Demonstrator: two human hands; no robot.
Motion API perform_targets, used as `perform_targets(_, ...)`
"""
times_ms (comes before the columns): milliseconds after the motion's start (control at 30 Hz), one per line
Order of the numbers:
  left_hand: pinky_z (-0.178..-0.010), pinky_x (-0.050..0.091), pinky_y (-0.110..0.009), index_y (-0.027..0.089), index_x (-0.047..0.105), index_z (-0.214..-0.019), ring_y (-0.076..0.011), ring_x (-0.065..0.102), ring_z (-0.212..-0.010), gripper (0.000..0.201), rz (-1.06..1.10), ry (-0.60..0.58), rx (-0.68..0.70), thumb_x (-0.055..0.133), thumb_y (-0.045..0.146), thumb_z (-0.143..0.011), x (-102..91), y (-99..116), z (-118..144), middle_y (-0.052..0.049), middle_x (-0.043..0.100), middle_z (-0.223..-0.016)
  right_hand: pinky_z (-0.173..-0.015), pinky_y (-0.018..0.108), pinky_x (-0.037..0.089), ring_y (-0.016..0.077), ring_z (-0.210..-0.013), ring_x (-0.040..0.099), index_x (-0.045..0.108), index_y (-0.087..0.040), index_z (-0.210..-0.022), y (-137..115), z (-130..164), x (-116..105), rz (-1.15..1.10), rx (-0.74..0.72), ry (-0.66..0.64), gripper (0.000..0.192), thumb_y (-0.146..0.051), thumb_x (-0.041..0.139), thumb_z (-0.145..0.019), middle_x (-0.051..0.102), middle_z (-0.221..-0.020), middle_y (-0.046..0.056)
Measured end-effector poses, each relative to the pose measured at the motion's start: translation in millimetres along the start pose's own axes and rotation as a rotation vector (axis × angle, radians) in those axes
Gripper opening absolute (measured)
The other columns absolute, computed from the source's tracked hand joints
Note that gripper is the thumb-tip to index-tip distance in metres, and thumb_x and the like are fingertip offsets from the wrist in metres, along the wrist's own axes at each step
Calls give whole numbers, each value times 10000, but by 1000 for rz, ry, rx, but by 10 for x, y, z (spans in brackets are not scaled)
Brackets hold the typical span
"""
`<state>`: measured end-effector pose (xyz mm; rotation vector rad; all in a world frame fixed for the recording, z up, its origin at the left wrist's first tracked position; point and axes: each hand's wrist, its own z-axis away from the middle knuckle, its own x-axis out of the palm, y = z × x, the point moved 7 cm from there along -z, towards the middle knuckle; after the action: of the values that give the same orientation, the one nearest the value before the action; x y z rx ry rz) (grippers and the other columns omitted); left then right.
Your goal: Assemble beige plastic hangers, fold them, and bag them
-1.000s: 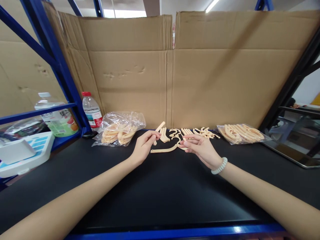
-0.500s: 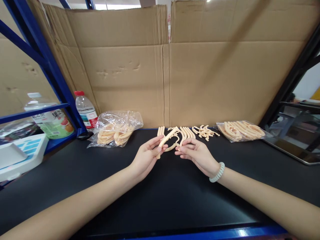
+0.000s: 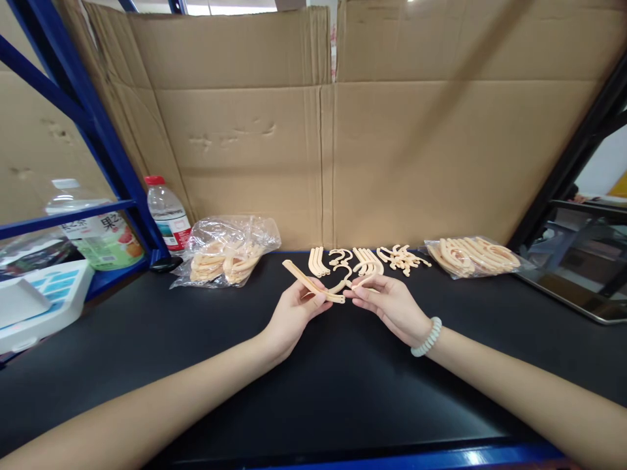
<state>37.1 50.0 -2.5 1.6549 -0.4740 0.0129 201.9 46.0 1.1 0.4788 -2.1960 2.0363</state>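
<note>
My left hand (image 3: 292, 320) pinches a long beige plastic hanger arm (image 3: 301, 277), which slants from upper left down to its holed end near my right fingers. In my right hand (image 3: 389, 305) a second curved hanger arm (image 3: 363, 281) is held between thumb and fingers, partly hidden by them. A beige hanger hook (image 3: 344, 271) shows between the two hands; whether it is held or lies on the table I cannot tell. Just behind are two rows of arms, a left row (image 3: 319, 262) and a right row (image 3: 367, 261), with loose hooks (image 3: 340, 256) between them.
A pile of small beige pieces (image 3: 402, 259) lies right of the rows. Clear bags of beige parts sit left (image 3: 228, 261) and right (image 3: 470, 256). A red-capped bottle (image 3: 169, 219) stands back left. Cardboard (image 3: 245, 150) walls the black table's (image 3: 343, 391) far side.
The hanger arm in my left hand has turned from leaning right to leaning left, its lower end now toward my right hand. The right hand's arm has tilted toward level.
</note>
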Motion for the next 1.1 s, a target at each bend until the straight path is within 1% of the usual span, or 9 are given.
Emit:
perform_targets(100,-885,487,-366,174,581,-832,-180,622,-883,264,-82,9,35,776,267,-681,15,16,21,-7,627,-830,-802,296,556,203,-902,683,670,-164,-715,11,-8,-10,37,11,-8,255,-316,835,-594,677,-967,43)
perform_targets(267,-826,474,-325,183,572,-796,-182,620,-866,227,-175,16,100,757,264,-692,38,61,35,-3,638,-826,-778,303,560,198,-922,661,672,-162,-743,64,-25,2,99,65,-69,258,-342,816,-626,695,-883,47)
perform_targets(400,-845,454,-332,184,562,-777,-188,620,-874,218,-208,9,118,748,266,-702,40,62,30,-7,645,-825,-766,294,565,193,-956,652,668,-164,-758,76,-6,55,110,97,-127,248,-374,778,-686,686,-925,45)
perform_targets(633,-872,446,-369,193,560,-769,-221,632,-909,202,-245,-5,133,731,291,-727,34,57,30,-25,660,-846,-811,326,558,224,-993,674,659,-171,-829,100,24,127,78,120,-235,224,-382,713,-778,704,-1026,84)
perform_targets(733,-850,450,-357,194,588,-758,-219,623,-889,179,-279,-12,141,729,299,-727,36,59,31,-26,655,-828,-817,321,557,220,-977,682,654,-171,-830,106,21,121,75,124,-237,216,-371,716,-778,709,-1023,81)
perform_targets(900,-797,458,-315,187,647,-730,-193,604,-821,109,-324,-28,181,717,270,-729,76,102,41,-19,645,-792,-807,312,555,204,-913,695,654,-170,-798,96,23,124,90,138,-219,216,-367,733,-756,714,-955,67)
perform_targets(1100,-802,475,-319,184,697,-724,-199,617,-837,61,-357,-52,222,705,244,-733,113,131,58,-35,661,-821,-797,316,554,176,-823,695,642,-157,-751,81,32,123,91,119,-178,253,-372,769,-708,695,-873,48)
